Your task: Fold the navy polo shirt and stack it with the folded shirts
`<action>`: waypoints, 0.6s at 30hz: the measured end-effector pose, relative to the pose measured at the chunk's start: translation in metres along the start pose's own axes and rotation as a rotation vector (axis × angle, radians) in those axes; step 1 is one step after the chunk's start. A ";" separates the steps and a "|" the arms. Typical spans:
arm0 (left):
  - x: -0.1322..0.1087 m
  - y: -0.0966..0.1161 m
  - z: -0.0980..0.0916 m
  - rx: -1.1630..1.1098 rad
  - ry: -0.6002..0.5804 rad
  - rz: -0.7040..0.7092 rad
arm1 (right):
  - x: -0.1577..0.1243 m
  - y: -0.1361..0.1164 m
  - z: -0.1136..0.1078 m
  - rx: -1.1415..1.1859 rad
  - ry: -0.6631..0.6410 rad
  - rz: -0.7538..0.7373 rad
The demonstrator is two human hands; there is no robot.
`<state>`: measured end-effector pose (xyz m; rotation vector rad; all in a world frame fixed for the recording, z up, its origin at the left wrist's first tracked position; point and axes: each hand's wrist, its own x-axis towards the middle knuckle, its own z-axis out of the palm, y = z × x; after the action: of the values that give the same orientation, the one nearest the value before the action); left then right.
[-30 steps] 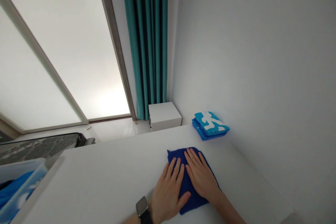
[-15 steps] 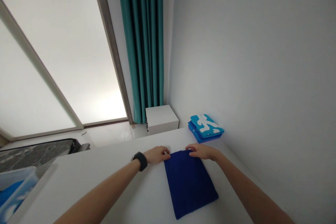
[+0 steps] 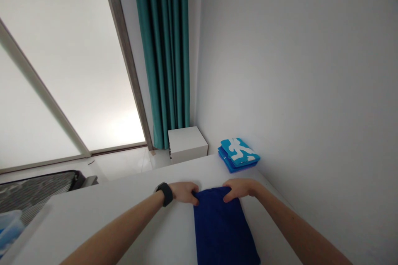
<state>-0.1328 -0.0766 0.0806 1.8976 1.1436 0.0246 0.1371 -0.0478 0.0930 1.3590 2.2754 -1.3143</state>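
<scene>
A folded dark blue cloth (image 3: 222, 230) lies on the white table, its near end cut off by the bottom of the view. My left hand (image 3: 185, 193), with a dark watch on the wrist, pinches its far left corner between thumb and fingers. At the far right corner my right hand (image 3: 240, 189) has its thumb on top and its fingers curled over the far edge, gripping the cloth. Beyond my right hand sits a stack of folded cloths (image 3: 239, 155), bright blue with a white pattern on top and deeper blue beneath.
The white tabletop (image 3: 124, 203) meets a pale wall (image 3: 292, 83) on the right. A small white cabinet (image 3: 188, 140) stands past the far edge, before a green curtain (image 3: 166, 58). At lower left are a translucent bin (image 3: 12, 232) and a grey striped surface (image 3: 40, 190).
Both hands have closed more firmly on the cloth's far corners, thumbs further over it. The cloth reaches lower in the view. The camera has shifted slightly, moving the background left and down.
</scene>
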 end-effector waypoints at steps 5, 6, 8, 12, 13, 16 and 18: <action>-0.001 0.021 0.014 -0.780 0.062 0.184 | -0.037 0.015 0.012 0.583 0.292 -0.199; 0.002 0.024 0.020 -0.918 0.087 0.203 | -0.040 0.017 0.015 0.674 0.342 -0.218; 0.010 0.028 0.034 -1.110 0.141 0.214 | -0.043 0.021 0.020 0.803 0.433 -0.226; 0.025 0.032 0.055 -1.314 0.237 0.214 | -0.041 0.024 0.026 0.903 0.570 -0.185; 0.027 0.033 0.058 -1.341 0.237 0.207 | -0.041 0.025 0.027 0.917 0.573 -0.189; 0.026 0.039 0.062 -1.348 0.194 0.199 | -0.041 0.030 0.027 0.958 0.557 -0.232; 0.024 0.044 0.064 -1.334 0.200 0.193 | -0.041 0.034 0.029 0.976 0.575 -0.236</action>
<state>-0.0610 -0.1099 0.0634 0.7795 0.7047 0.8720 0.1789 -0.0889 0.0783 1.9727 2.2010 -2.6158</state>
